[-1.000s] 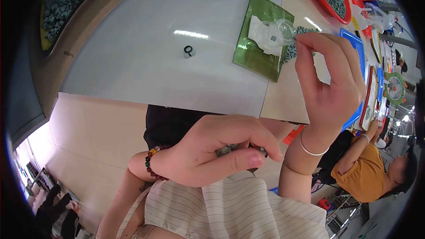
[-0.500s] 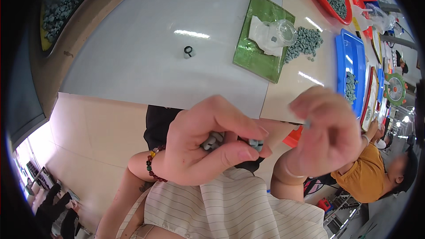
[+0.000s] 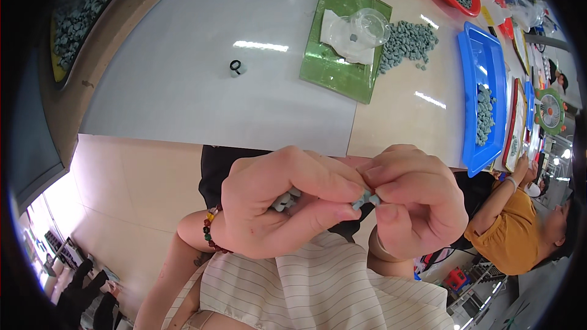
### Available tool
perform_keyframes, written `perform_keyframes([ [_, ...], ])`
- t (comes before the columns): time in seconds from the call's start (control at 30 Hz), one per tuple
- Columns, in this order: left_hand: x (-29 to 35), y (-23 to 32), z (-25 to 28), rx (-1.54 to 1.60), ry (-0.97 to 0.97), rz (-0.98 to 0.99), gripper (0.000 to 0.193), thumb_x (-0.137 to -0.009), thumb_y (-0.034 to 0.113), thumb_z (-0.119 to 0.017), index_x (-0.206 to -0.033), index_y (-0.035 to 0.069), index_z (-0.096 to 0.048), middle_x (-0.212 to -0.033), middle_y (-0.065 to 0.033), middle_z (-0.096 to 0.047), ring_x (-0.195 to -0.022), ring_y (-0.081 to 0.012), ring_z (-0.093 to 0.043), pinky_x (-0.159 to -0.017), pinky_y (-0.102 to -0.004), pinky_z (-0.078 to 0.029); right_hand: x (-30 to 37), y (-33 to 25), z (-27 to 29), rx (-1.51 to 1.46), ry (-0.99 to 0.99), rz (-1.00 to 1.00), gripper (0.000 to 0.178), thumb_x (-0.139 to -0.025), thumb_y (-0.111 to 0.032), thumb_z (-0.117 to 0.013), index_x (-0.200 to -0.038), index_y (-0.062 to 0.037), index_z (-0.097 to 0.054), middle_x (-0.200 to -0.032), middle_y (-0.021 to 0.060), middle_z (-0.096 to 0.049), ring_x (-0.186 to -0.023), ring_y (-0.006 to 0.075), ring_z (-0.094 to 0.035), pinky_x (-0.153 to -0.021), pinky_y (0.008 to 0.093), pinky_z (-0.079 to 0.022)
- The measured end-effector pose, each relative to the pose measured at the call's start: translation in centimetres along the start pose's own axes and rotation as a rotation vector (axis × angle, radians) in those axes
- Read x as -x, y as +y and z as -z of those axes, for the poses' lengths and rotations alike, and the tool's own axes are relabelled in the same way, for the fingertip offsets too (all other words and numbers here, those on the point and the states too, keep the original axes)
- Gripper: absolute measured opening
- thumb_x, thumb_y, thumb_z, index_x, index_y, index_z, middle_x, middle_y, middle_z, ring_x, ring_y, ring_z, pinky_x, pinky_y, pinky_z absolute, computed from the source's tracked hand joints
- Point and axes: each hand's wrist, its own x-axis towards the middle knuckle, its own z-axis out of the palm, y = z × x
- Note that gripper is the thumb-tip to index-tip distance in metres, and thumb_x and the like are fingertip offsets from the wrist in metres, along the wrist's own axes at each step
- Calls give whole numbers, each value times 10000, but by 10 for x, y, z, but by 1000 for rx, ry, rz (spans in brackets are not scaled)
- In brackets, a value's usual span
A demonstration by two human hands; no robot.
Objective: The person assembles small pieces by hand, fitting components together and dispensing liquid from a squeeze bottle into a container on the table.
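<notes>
My left hand [image 3: 281, 198] is closed in front of my body, its thumb and fingertip pinching a small grey-green piece [image 3: 359, 200]. Tucked in that palm are several more grey pieces [image 3: 285, 200], partly hidden by the fingers. My right hand [image 3: 422, 198] is closed too. Between its thumb and forefinger sits another small grey-green piece [image 3: 375, 198], against or very close to the left hand's piece. Beyond the hands, a green slab [image 3: 333, 79] carries a white cloth [image 3: 332, 32] and a clear plastic cup [image 3: 374, 24].
Loose grey-green pieces [image 3: 406, 43] lie beside the slab. A blue tray [image 3: 468, 140] and a red basin [image 3: 471, 9], both with such pieces, stand at the right. A small black-ringed item [image 3: 236, 66] is on the grey tabletop. A person in orange [image 3: 507, 238] sits at right.
My right hand has come left and down with its small piece to meet the left fingertips. My left hand has barely moved. The table scene has shifted slightly left and up in view.
</notes>
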Motion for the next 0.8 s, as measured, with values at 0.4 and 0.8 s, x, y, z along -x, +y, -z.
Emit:
perform_keyframes([
  [0.4,2,3,1,-103,25,77,132,-696,-64,-662,-783,-26,-571,-766,-131,-643,-677,-134,-623,-628,-226,-493,-1,-4,6,278,-93,216,251,-567,75,-681,-797,7,-608,-790,114,-611,-682,228,-611,-573,287,-469],
  [0.8,-5,1,3,222,-174,367,139,-804,40,-588,-931,-4,-553,-823,-1,-579,-633,-29,-449,-612,-178,-370,2,-2,8,141,-58,81,335,-520,-55,-749,-823,10,-622,-824,98,-594,-718,222,-570,-596,296,-466],
])
